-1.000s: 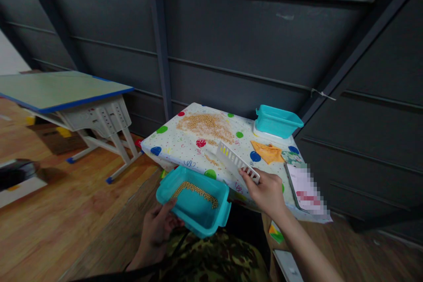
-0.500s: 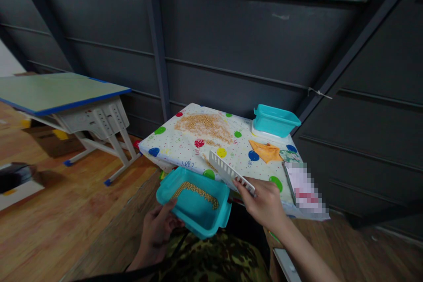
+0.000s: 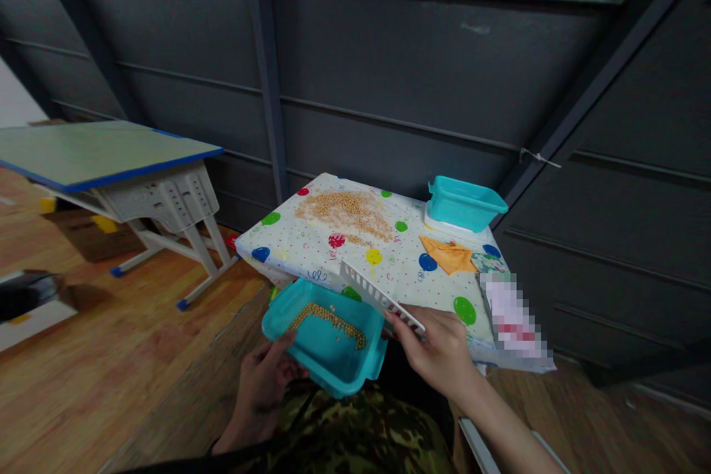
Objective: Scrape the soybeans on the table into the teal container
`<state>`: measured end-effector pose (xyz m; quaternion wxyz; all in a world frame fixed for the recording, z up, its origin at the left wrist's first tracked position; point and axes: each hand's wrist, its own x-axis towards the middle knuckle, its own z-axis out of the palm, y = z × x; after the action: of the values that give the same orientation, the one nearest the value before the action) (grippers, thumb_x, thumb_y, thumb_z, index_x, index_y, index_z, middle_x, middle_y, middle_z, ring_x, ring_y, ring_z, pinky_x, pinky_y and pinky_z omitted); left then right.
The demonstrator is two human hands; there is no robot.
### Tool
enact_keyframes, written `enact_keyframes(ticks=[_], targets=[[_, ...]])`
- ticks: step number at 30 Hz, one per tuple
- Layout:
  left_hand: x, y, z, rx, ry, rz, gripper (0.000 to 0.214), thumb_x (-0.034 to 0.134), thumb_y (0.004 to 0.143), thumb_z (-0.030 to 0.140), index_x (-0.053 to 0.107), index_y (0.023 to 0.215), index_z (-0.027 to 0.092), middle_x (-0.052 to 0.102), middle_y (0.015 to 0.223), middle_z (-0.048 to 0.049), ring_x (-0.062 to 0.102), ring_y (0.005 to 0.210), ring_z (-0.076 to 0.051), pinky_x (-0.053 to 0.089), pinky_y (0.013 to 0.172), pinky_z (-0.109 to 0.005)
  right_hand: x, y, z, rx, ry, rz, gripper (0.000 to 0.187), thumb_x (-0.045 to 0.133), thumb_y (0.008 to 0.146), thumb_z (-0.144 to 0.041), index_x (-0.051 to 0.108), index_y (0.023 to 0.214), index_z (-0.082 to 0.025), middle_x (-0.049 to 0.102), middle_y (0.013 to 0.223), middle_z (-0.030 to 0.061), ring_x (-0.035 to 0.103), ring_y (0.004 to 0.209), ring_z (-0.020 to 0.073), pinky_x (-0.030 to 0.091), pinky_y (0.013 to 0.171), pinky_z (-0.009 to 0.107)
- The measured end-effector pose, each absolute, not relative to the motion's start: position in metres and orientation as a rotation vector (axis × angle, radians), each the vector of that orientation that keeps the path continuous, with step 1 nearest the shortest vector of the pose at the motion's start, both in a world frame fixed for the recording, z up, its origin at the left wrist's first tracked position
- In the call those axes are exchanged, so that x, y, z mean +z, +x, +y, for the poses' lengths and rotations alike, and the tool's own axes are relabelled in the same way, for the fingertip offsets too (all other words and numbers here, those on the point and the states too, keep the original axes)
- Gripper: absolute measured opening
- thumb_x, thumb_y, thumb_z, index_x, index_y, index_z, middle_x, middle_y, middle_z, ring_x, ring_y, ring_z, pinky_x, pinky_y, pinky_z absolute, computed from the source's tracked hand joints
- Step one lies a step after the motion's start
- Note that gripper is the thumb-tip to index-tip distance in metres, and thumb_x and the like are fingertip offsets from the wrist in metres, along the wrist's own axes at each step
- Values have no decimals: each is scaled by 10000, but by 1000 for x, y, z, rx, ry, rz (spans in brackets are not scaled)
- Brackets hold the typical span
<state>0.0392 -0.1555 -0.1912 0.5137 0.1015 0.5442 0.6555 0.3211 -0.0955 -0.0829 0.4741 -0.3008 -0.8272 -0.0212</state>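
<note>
My left hand (image 3: 272, 378) grips the near left rim of a turquoise plastic container (image 3: 355, 379), thumb over the edge. The container is tilted below the table's front edge. A curved band of yellow soybeans (image 3: 327, 315) lies in it, with a few loose ones beside the band. My right hand (image 3: 436, 344) is closed on a white slotted plastic plate (image 3: 366, 289), held slanting over the container's far right side and the table edge. More soybeans (image 3: 344, 207) are spread on the balloon-print tablecloth (image 3: 408, 278), mixed with finer pale grains.
A second turquoise container (image 3: 466, 204) stands at the table's back right. In front of it lies an orange cloth (image 3: 449, 255), with a blurred flat item (image 3: 514, 318) at the right edge. A green-topped desk (image 3: 111, 152) stands left. Dark wall panels (image 3: 389, 74) rise behind.
The white slotted plate has moved left and slightly down, over the container. Beans near the table's front edge are gone from there, and a few loose beans now show inside the container.
</note>
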Motion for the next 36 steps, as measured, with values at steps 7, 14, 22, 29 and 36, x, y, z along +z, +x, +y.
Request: enact_keyframes(ticks=[7,14,22,29,36], targets=[[-214,32,-155,1653,254,1251,565,1281,464,475,796,583,213,712,513,-31,690,450,-250,606,462,-363,-102,321,-57,-150,-894,-1965,305,749,1251,-274,1000,1079,-249,987,927,116,938,699,289,724,680,330],[-207,34,-156,1675,243,1248,583,1295,485,508,810,611,209,729,536,-18,691,474,-231,585,460,-345,-103,312,-42,-126,-877,-2108,399,685,1296,-301,996,1055,-238,986,925,97,929,707,243,682,686,289],[-207,32,-155,1663,261,1238,612,1296,484,556,777,605,254,705,521,6,683,447,-212,631,458,-340,-94,306,-65,-67,-710,-2165,275,761,1207,-135,1009,1207,-254,1020,1062,74,986,815,260,797,789,330],[-200,36,-157,1674,240,1255,637,1307,485,534,738,578,263,701,528,10,681,461,-210,623,467,-342,-95,308,-93,-46,-597,-2228,357,728,1154,-79,990,1323,-254,1030,1149,68,1006,894,251,827,840,327],[-195,36,-159,1658,249,1272,578,1293,488,546,797,594,269,734,547,-22,686,474,-228,656,479,-369,-85,319,-64,-24,-693,-2094,282,759,1210,-193,1022,1157,-277,1018,1035,58,984,810,263,791,795,331]])
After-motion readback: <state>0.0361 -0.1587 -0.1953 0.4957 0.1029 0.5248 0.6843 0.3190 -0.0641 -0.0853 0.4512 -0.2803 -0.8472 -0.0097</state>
